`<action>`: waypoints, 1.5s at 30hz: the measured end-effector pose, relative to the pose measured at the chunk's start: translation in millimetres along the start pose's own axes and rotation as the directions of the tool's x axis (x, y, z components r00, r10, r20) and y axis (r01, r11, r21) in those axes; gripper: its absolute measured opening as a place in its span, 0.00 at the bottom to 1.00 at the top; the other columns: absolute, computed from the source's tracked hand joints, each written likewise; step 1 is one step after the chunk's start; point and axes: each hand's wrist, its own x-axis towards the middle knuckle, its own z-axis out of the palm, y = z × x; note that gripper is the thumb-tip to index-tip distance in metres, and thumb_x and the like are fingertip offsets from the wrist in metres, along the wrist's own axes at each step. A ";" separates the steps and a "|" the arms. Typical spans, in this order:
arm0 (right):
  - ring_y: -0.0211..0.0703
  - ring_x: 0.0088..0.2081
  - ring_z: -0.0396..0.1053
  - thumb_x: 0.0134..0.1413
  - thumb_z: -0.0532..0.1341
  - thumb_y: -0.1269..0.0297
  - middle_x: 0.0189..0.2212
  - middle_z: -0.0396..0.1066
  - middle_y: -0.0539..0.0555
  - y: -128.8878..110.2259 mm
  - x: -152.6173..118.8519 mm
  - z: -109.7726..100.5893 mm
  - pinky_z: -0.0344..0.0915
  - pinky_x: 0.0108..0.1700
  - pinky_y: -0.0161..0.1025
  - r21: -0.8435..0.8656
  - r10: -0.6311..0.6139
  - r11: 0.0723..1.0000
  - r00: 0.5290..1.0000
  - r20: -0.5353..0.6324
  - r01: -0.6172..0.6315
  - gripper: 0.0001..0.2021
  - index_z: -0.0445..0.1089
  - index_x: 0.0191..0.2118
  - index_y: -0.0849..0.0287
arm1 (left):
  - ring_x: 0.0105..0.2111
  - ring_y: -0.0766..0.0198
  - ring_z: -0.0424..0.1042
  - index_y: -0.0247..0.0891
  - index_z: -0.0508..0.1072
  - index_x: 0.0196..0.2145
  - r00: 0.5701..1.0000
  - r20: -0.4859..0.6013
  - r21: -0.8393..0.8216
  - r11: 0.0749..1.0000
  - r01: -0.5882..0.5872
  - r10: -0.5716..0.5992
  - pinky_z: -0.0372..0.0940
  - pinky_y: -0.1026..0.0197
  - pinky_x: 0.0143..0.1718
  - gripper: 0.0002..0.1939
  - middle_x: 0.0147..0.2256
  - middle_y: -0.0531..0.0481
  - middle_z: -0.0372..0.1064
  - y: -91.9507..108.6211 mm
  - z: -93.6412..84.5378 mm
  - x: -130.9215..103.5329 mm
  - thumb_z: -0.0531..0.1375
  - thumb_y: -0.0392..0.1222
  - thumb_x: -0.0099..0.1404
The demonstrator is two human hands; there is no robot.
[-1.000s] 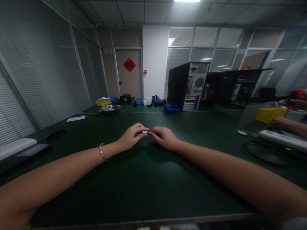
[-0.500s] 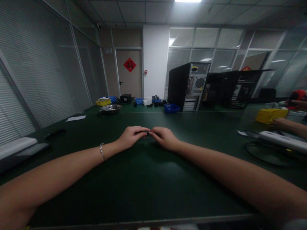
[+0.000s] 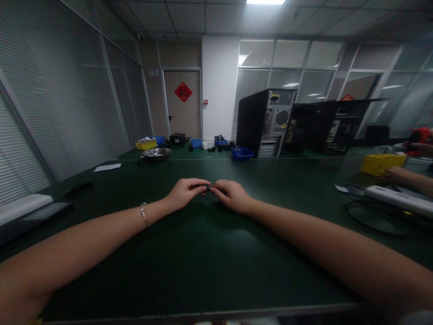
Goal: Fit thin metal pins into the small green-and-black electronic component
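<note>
Fingertips meet over the middle of the dark green tabletop (image 3: 209, 262). A tiny dark piece (image 3: 208, 188) sits between them; it is too small for me to tell its kind. My left hand (image 3: 184, 193), with a silver bracelet on its wrist, pinches the piece between thumb and fingers from the left. From the right, the thumb and forefinger of my right hand (image 3: 233, 195) close on the same piece. The fingers partly hide it.
At the far side stand a metal bowl (image 3: 156, 154), a blue bin (image 3: 242, 153) and a computer tower (image 3: 265, 122). On the right lie a power strip (image 3: 401, 198), cables and a yellow box (image 3: 382, 163), with another person's hand (image 3: 399, 175) touching it. A keyboard-like object (image 3: 37, 219) lies left.
Both hands stay almost where they were. The small piece between the fingertips has shifted or turned slightly, showing a little differently.
</note>
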 end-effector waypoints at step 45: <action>0.39 0.34 0.65 0.59 0.56 0.64 0.34 0.69 0.52 3.5 0.3 -2.2 0.57 0.33 0.34 -0.005 0.039 0.999 0.998 0.059 -0.038 0.06 0.69 0.38 0.59 | 0.36 0.56 0.65 0.38 0.68 0.39 0.975 0.221 0.561 0.816 -0.140 0.016 0.61 0.56 0.39 0.20 0.37 0.47 0.66 19.3 -0.2 -3.8 0.54 0.58 0.63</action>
